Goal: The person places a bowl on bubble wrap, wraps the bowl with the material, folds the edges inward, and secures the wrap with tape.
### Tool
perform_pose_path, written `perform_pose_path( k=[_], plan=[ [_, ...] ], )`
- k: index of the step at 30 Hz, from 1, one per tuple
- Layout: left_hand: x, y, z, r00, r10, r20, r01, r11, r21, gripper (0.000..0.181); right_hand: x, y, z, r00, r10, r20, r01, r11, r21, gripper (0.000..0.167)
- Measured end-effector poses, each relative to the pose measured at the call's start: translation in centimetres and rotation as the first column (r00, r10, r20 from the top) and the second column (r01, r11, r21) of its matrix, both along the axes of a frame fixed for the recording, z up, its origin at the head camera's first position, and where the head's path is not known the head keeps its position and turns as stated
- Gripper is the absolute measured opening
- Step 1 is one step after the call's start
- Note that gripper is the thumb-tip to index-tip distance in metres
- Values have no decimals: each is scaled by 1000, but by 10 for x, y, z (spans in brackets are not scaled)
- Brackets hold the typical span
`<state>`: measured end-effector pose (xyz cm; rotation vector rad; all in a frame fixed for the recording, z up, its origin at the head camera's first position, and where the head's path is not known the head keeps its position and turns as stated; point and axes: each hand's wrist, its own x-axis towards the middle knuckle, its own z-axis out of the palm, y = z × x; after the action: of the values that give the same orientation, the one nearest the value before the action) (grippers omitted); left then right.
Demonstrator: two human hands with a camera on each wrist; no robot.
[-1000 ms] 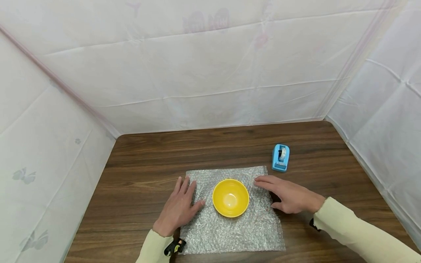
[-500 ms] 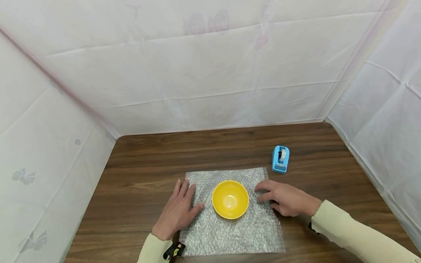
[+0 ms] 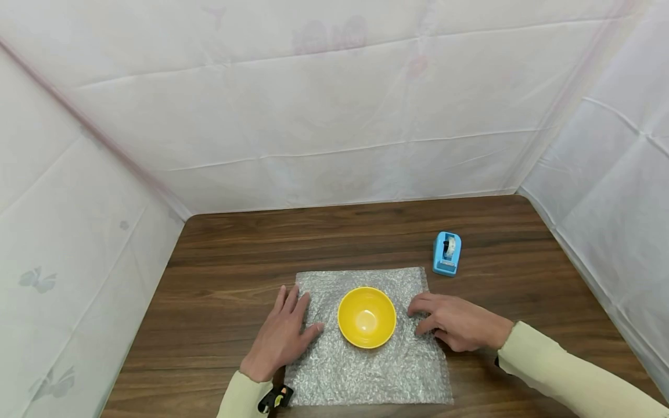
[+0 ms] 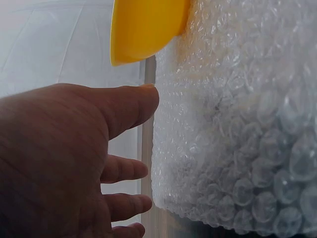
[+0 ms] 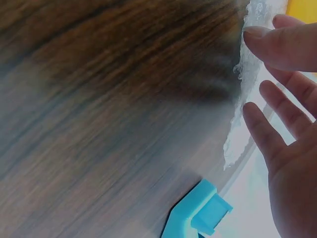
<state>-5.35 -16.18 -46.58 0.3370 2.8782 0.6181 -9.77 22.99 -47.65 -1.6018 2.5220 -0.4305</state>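
Note:
A yellow bowl [image 3: 367,317] stands upright on a sheet of bubble wrap [image 3: 366,377] laid flat on the table. My left hand [image 3: 280,337], fingers spread, lies at the sheet's left edge; in the left wrist view the bowl [image 4: 148,29] is beyond the thumb. At the right edge is my right hand [image 3: 460,322], its fingers bent loosely over the wrap. The right wrist view shows that hand [image 5: 297,129] with nothing between thumb and fingers, beside the edge of the wrap [image 5: 237,134]. Neither hand touches the bowl.
A blue tape dispenser [image 3: 446,254] stands on the dark wooden table [image 3: 235,249], behind my right hand, near the sheet's back right corner. White sheeting [image 3: 324,116] hangs behind the table and along both sides.
My right hand has moved slightly toward me along the wrap's right edge, and its fingers have bent more. The left hand, bowl and wrap have hardly moved.

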Motion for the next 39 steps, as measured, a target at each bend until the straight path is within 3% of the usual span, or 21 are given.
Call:
perform_pose_path(
  k=[5,12,19,22,27,32,36,39],
  plan=[
    [0,0,-1,1000,5,18,-5,1000,1,71,1,3,-2,1000,6,-1,-6,1000,-3,42],
    [1,1,-1,1000,6,24,-6,1000,7,71,-4,-3,-8,995,15,-100,-16,1000,-4,25],
    [2,0,0,1000,4,24,-4,1000,8,69,-7,-5,-13,992,-14,-128,14,1000,3,17],
    [4,1,0,1000,-12,-1,12,1000,3,65,-5,-6,-13,995,-42,-94,42,999,4,20],
    [11,7,5,993,-36,-109,33,999,-24,55,-1,-8,-6,993,-119,5,119,993,3,23],
    [23,16,17,970,-68,-233,58,997,-52,45,-1,-11,-1,984,-162,68,162,987,0,21],
    [33,26,23,933,-133,-335,120,991,-59,39,-1,-11,2,978,-178,112,182,983,-23,22],
    [37,35,23,906,-193,-377,189,981,-48,36,-3,-12,3,973,-186,136,196,979,-61,24]
  ],
)
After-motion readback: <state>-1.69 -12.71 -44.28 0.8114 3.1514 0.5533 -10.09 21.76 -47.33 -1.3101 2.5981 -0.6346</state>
